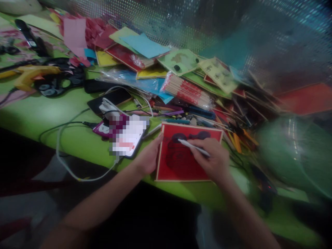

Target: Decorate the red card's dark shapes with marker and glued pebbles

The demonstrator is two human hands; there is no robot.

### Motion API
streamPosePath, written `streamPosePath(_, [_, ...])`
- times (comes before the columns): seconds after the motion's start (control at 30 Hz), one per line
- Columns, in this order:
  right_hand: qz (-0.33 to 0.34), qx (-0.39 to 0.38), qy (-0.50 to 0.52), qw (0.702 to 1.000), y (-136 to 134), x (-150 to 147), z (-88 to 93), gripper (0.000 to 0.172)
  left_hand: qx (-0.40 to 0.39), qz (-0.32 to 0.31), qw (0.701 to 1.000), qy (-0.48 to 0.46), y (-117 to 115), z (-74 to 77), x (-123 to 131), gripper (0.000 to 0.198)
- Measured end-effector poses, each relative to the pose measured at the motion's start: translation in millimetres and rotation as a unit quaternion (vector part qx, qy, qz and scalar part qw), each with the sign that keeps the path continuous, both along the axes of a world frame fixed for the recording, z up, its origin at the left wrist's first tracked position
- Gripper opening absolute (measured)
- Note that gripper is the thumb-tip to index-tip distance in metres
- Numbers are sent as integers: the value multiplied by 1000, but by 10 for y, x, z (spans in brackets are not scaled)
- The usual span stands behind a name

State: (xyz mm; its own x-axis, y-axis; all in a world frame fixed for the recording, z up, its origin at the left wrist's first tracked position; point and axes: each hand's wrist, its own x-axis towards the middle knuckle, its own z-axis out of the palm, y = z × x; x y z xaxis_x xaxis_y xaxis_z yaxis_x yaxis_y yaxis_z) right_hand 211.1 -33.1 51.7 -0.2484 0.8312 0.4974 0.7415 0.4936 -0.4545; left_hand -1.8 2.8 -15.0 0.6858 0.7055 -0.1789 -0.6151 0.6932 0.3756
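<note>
A red board [178, 162] with a pale wooden edge and a dark drawing lies at the front of the green table [52, 117]. My right hand [211, 157] rests on the board and grips a white pen [193, 147] whose tip touches the drawing. My left hand [148, 157] presses against the board's left edge, with its fingers curled on the rim. A phone [128, 136] with a lit screen lies just left of that hand, plugged into a white cable [77, 176].
Coloured paper sheets [145, 45], more painted boards [220, 74], a wrapped bundle of sticks [188, 91] and loose pens crowd the back of the table. A yellow glue gun [33, 74] and scissors lie at the left. A green plastic bag [295, 152] bulges at the right.
</note>
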Motion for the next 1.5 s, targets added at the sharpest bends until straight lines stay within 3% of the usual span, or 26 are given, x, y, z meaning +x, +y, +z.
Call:
streamPosePath(0.33, [10, -1, -10, 1000, -1, 8, 24, 15, -15, 5, 999, 29, -1, 64, 15, 49])
streamPosePath(1.5, [-1, 3, -6, 1000, -1, -17, 8, 19, -6, -2, 1000, 17, -4, 65, 11, 43])
